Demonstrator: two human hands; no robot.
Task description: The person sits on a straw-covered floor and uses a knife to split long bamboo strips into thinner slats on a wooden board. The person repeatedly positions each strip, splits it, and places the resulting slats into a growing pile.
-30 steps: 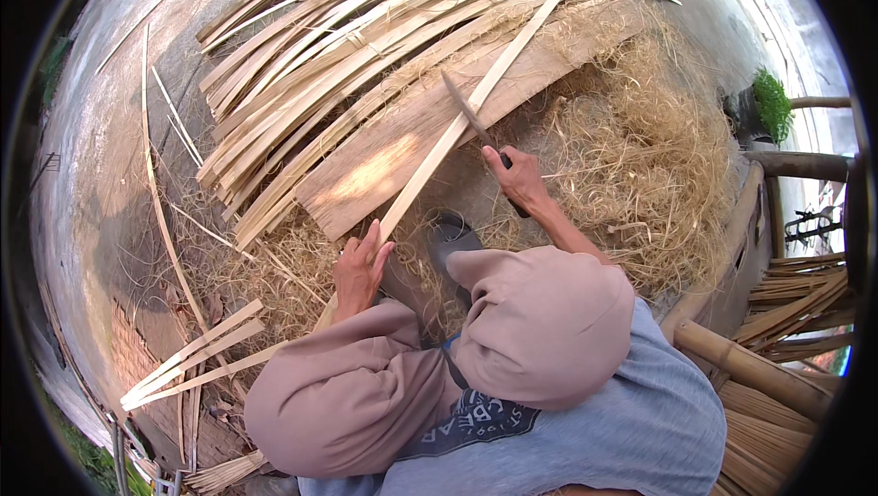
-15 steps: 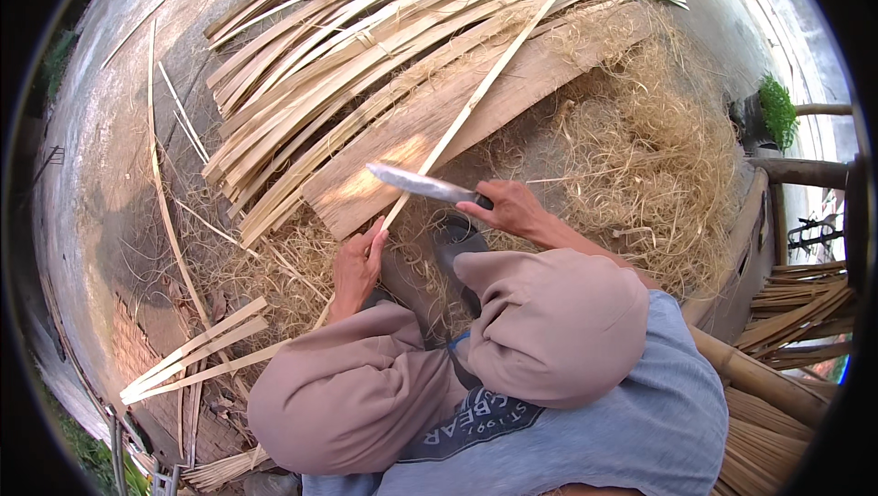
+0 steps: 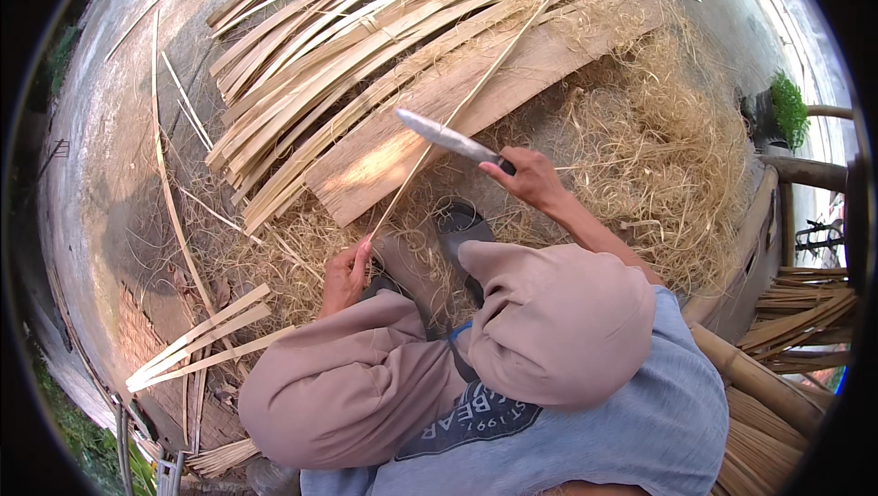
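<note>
My left hand (image 3: 346, 275), near my left knee, is closed on the near end of a long bamboo strip (image 3: 410, 178). The strip slants away to the upper right, its narrow edge toward me, over a flat wooden board (image 3: 366, 167) and beyond. My right hand (image 3: 532, 180) grips the dark handle of a knife (image 3: 446, 137). Its long, worn blade points to the upper left and crosses the strip in the picture. Whether blade and strip touch, I cannot tell. The left fingertips pinch the strip, while the right fingers wrap round the handle.
Beyond the board lies a broad layer of pale bamboo strips (image 3: 366, 48). Curly shavings (image 3: 658, 149) heap up on the right. Several short strips (image 3: 197, 341) lie at lower left, beside my knee. A bamboo pole (image 3: 759, 382) and bundled strips (image 3: 764, 437) are at lower right.
The knife has moved up and to the right with my right hand, its blade tilting more steeply. My left hand has shifted slightly down and left. The strip has turned from its flat face to its edge.
</note>
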